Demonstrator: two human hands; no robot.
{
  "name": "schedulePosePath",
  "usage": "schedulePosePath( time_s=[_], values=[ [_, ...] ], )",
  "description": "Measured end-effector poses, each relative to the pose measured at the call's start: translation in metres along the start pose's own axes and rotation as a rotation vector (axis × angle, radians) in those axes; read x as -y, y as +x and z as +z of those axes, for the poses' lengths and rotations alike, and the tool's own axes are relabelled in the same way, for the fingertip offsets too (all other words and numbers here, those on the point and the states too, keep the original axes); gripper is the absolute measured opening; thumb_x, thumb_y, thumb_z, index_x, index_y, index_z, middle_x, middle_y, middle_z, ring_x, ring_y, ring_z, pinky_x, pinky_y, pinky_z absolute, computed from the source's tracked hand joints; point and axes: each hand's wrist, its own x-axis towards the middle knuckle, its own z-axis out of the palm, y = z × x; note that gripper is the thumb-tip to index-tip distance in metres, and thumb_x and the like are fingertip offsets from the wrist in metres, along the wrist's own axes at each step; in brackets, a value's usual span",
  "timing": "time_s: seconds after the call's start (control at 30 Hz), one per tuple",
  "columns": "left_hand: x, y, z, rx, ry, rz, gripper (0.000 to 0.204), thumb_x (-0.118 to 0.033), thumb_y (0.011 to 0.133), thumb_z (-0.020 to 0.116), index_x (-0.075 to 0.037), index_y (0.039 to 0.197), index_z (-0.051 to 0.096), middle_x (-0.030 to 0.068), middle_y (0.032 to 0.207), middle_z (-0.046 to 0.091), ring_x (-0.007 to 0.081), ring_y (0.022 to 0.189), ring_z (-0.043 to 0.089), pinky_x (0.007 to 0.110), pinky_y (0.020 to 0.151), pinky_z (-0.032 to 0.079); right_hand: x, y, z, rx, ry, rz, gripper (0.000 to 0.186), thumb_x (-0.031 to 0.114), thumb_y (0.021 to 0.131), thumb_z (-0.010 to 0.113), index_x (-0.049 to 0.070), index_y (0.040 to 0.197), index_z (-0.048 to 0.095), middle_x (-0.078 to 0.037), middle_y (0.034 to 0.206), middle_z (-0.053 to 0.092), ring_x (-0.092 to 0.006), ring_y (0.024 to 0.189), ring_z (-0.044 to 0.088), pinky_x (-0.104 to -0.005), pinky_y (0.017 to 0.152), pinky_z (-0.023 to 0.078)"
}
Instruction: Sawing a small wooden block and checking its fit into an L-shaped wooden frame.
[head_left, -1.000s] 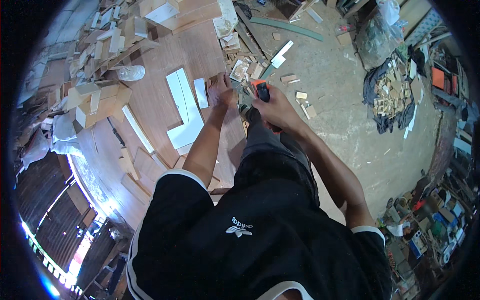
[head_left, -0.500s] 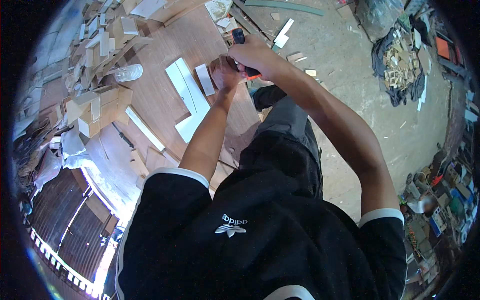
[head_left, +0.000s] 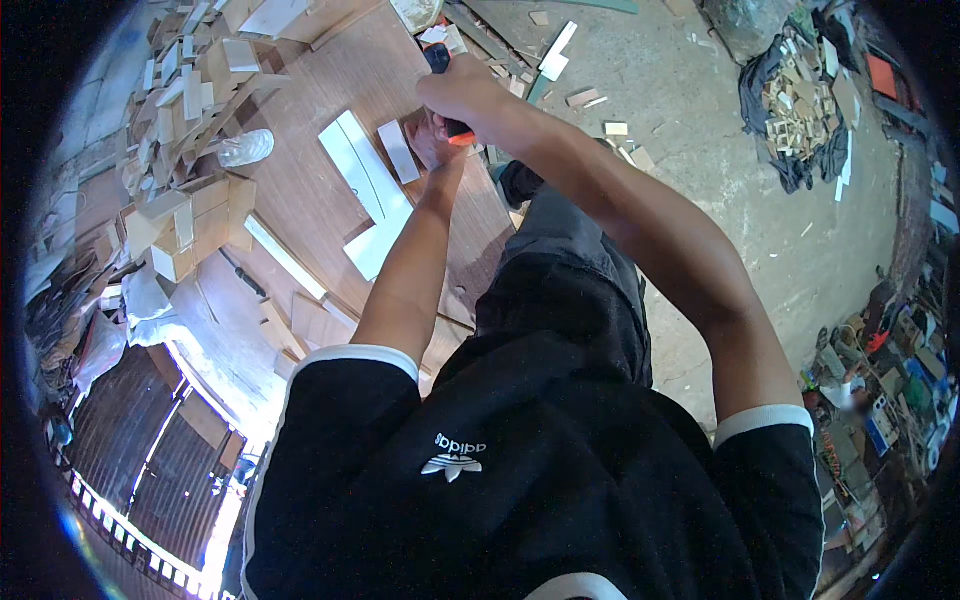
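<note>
My right hand (head_left: 470, 95) is closed around a tool with a black-and-orange handle (head_left: 437, 58) at the far edge of the wooden work surface (head_left: 330, 85). The tool's working end is hidden below my hands. Just under it, my left hand (head_left: 433, 146) rests at the same edge, its fingers mostly covered by the right hand and the tool. Beside my left hand lies a short white board (head_left: 399, 152). Farther left is a larger L-shaped white panel (head_left: 372, 185), flat on the wood.
Open wooden box shapes (head_left: 195, 225) and stacked offcuts (head_left: 200, 85) fill the left side, near a clear plastic container (head_left: 246, 149). Scraps (head_left: 616, 128) lie on the concrete floor at right. A dark sack of wood pieces (head_left: 795, 100) lies beyond. Tools clutter the lower right.
My right hand and the tool have moved a little left over the surface edge. My left hand stays beside the short white board. The whole view has shifted slightly.
</note>
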Motion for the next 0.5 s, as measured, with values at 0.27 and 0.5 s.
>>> schedulePosePath(
  time_s=[0.27, 0.5],
  values=[
    [0.003, 0.001, -0.001, -0.003, 0.037, -0.005, 0.023, -0.021, 0.075, 0.061, -0.008, 0.092, 0.052, 0.0123, 0.071, 0.063, 0.0321, 0.075, 0.062, 0.042, 0.081, 0.041, -0.010, -0.001, 0.000, 0.091, 0.076, -0.018, 0.016, 0.004, 0.077, 0.052, -0.003, 0.063, 0.052, -0.011, 0.054, 0.051, -0.0176, 0.043, 0.050, -0.0311, 0.038, 0.040],
    [0.001, 0.012, 0.000, -0.014, 0.055, 0.005, 0.024, -0.022, 0.075, 0.062, -0.008, 0.092, 0.051, 0.0123, 0.071, 0.063, 0.0320, 0.076, 0.062, 0.042, 0.081, 0.041, -0.024, 0.014, -0.005, 0.043, 0.073, -0.004, 0.011, 0.003, 0.079, 0.050, -0.001, 0.068, 0.050, -0.008, 0.057, 0.050, -0.0154, 0.045, 0.049, -0.0303, 0.038, 0.040]
  ],
)
